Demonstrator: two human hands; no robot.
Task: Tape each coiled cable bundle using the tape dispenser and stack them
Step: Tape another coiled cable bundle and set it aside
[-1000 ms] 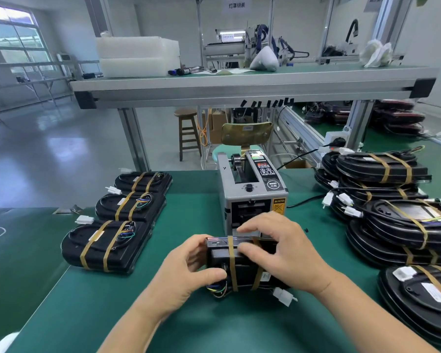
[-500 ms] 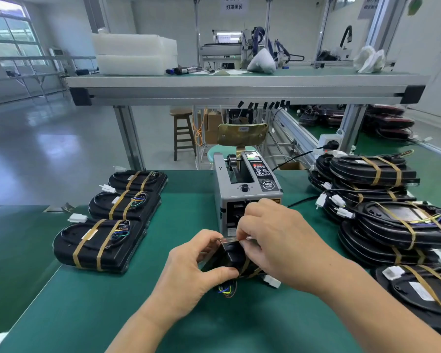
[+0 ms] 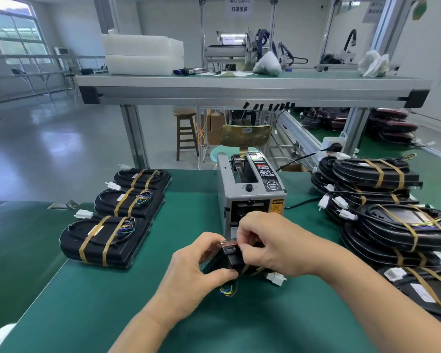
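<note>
I hold a black cable bundle (image 3: 224, 261) tipped up on its edge, just in front of the grey tape dispenser (image 3: 250, 197). My left hand (image 3: 196, 271) grips its near side, thumb across the front. My right hand (image 3: 273, 243) curls over its top right and pinches at the upper edge, where a strip of tape shows. Coloured wires (image 3: 227, 289) and a white connector (image 3: 275, 278) hang out below it. Most of the bundle is hidden by my hands.
Three taped bundles (image 3: 107, 240) lie in a row on the left of the green table (image 3: 112, 301). A tall pile of taped bundles (image 3: 392, 215) fills the right side. A shelf (image 3: 239, 90) spans overhead behind the dispenser.
The bundle lay flat with my right hand pressing on top; it now stands tipped on its edge, closer to the dispenser mouth, with my right fingers pinching at its top.
</note>
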